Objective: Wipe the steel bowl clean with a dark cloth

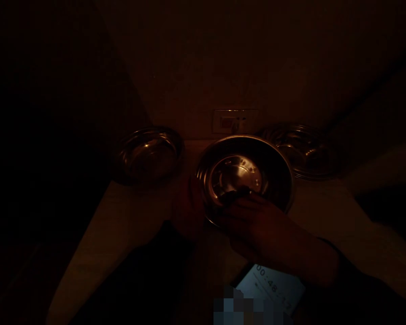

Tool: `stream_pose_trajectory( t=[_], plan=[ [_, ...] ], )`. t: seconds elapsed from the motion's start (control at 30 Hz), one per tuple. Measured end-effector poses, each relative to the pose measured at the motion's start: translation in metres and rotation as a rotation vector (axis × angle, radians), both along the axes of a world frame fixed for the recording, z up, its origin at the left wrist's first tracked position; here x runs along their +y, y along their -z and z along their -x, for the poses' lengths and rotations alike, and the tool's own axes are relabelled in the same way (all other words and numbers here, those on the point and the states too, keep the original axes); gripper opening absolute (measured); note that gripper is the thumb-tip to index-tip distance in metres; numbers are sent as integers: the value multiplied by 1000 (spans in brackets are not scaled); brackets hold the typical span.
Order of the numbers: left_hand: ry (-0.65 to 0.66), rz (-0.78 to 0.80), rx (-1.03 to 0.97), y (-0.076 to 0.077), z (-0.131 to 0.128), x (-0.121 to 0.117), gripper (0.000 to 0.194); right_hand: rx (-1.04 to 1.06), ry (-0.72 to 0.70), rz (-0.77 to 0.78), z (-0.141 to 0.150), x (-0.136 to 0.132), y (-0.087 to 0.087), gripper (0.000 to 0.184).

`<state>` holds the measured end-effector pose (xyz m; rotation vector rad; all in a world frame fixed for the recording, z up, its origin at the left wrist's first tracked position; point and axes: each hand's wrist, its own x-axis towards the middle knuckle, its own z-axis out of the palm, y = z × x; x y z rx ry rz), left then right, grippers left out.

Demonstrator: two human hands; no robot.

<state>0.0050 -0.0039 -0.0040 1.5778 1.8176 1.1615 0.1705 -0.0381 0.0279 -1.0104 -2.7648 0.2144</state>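
Note:
A shiny metal bowl (277, 167) is tilted towards me in the middle of the view, its round bottom catching a warm glint. My left hand (188, 210) is closed at the bowl's left side, very dim, with its fingertips lost in shadow. Over the near rim reaches my right hand (253, 221), its fingers stretched into the bowl. A dark patch lies by those fingertips; whether it is a reflection or an object I cannot make out.
Another metal bowl (149, 158) stands at the table's back left. Stacked metal dishes or lids (307, 153) are at the back right. A lit phone (274, 289) showing a timer lies near my right wrist. A wall socket (235, 122) sits behind the wooden table (98, 243).

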Motion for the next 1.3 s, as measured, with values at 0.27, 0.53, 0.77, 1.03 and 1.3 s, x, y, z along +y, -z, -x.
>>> stream_pose_trajectory(
  t=[0.27, 0.53, 0.77, 1.03, 1.3],
  plan=[
    [5, -3, -13, 0, 0, -1, 32, 2, 29, 24, 1, -1, -1, 25],
    [2, 23, 0, -3, -2, 0, 32, -25, 43, 11, 1, -3, 0, 22],
    [25, 12, 5, 0, -2, 0, 31, -41, 24, 54, 1, -4, 0, 16],
    [-4, 40, -10, -2, -3, 0, 32, -14, 25, 24, 2, -3, 1, 19],
    [6, 29, -6, -2, -2, -1, 30, -10, 41, 12, 6, -3, 2, 23]
  ],
)
